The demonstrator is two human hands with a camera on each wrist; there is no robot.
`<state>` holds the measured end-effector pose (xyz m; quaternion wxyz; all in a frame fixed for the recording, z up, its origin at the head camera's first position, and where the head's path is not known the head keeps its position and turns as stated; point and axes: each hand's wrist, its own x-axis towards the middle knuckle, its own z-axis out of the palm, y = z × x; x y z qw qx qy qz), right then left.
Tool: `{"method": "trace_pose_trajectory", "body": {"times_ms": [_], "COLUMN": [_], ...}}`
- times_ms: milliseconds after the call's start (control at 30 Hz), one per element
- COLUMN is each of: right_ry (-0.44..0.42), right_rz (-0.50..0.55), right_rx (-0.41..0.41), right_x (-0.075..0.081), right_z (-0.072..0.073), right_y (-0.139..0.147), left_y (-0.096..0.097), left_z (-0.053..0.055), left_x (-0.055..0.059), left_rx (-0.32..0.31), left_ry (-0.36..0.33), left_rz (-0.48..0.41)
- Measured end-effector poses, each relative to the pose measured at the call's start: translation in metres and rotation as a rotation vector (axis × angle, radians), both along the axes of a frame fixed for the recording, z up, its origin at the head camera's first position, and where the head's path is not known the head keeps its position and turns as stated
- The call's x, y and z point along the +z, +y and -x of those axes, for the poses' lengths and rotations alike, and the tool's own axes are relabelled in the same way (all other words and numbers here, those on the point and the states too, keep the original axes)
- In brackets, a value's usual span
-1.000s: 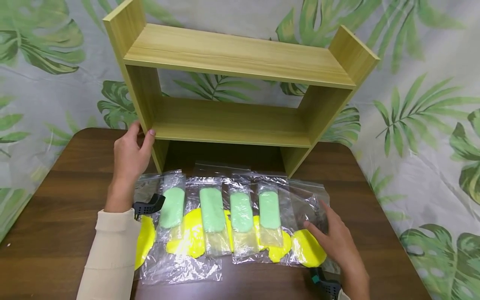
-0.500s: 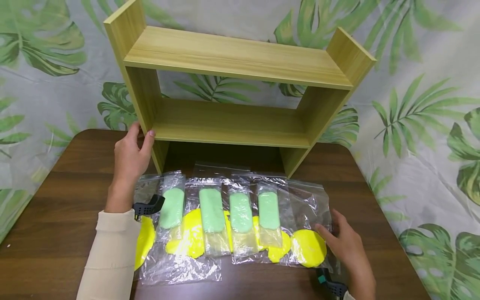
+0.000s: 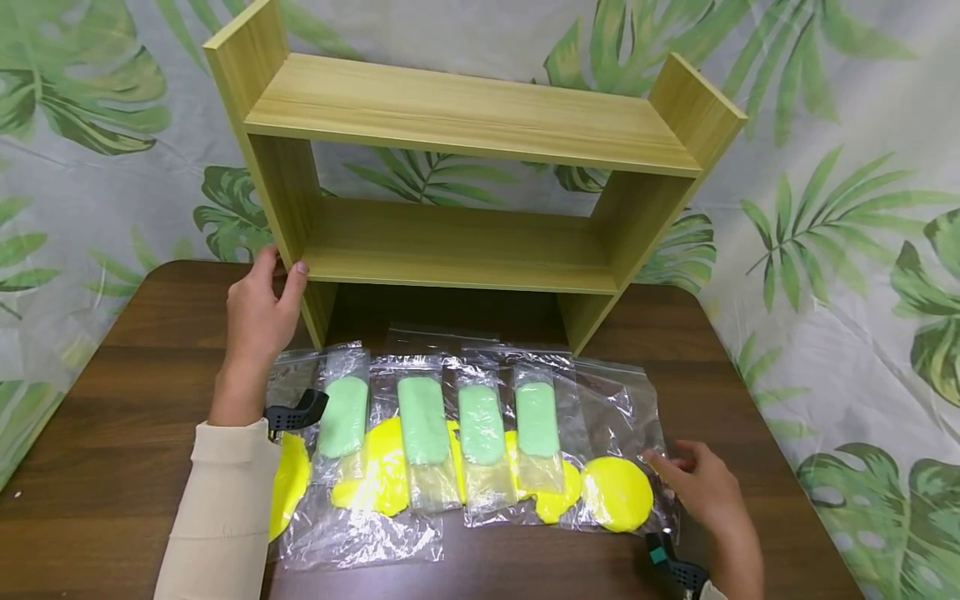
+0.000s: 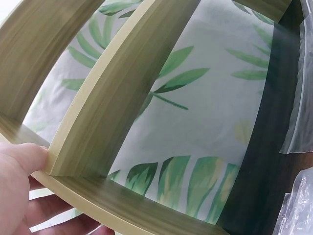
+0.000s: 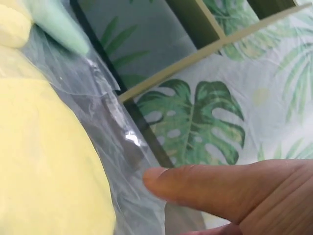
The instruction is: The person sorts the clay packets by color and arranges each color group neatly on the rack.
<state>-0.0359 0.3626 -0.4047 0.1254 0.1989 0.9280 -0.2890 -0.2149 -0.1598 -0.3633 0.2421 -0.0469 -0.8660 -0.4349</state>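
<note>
At the left side panel of a light wooden shelf point(image 3: 465, 242), my left hand point(image 3: 258, 317) grips the upright. Its thumb lies on the panel's front edge and its fingers pass behind, as the left wrist view shows. My right hand point(image 3: 708, 492) is at the right end of a row of clear zip bags point(image 3: 611, 408), its thumb over the rightmost bag's edge. That bag holds a flat yellow disc point(image 3: 617, 494). Several bags with pale green slabs point(image 3: 423, 421) lie across other yellow pieces point(image 3: 386, 467). The right hand's lower fingers are partly hidden.
The shelf stands on a dark brown wooden table point(image 3: 97, 433), and the bags lie along its front. A leaf-patterned cloth point(image 3: 840, 233) hangs behind the table. A black wrist strap point(image 3: 296, 410) is on the left wrist.
My right hand has slid right and a little down, away from the yellow disc to the bag's outer edge. The left hand keeps its grip on the shelf.
</note>
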Motion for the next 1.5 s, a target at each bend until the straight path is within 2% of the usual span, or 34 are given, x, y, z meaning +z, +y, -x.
{"method": "trace_pose_trajectory", "body": {"times_ms": [367,933,1033,1200,1367,1500], "right_ry": [-0.027,-0.021,0.009,0.069,0.085,0.102], "right_rz": [0.033,0.008,-0.002,0.022,0.058,0.043], "right_rx": [-0.024,0.028,0.042,0.021,-0.016,0.000], "right_x": [-0.0050,-0.0082,-0.0075,-0.0068,-0.0068,-0.0049], "right_z": [-0.0003,0.0001,0.0000,-0.0014,-0.0002,-0.0012], "right_y": [0.0075,0.0071,0.0067,0.0046,0.0046,0.0051], "left_y": [-0.0007,-0.0008,-0.0010,-0.0017,-0.0016,-0.0007], "left_z": [0.0001,0.0006,0.0003,-0.0005,-0.0006,-0.0003], "left_x": [-0.0001,-0.0001,-0.0005,-0.0008,-0.0007,-0.0008], "left_rx": [0.001,-0.011,-0.011,-0.007,-0.005,-0.003], "left_ry": [-0.005,-0.016,-0.019,-0.019,-0.013,-0.013], "left_rz": [0.003,-0.004,-0.006,-0.008,-0.003,0.004]}}
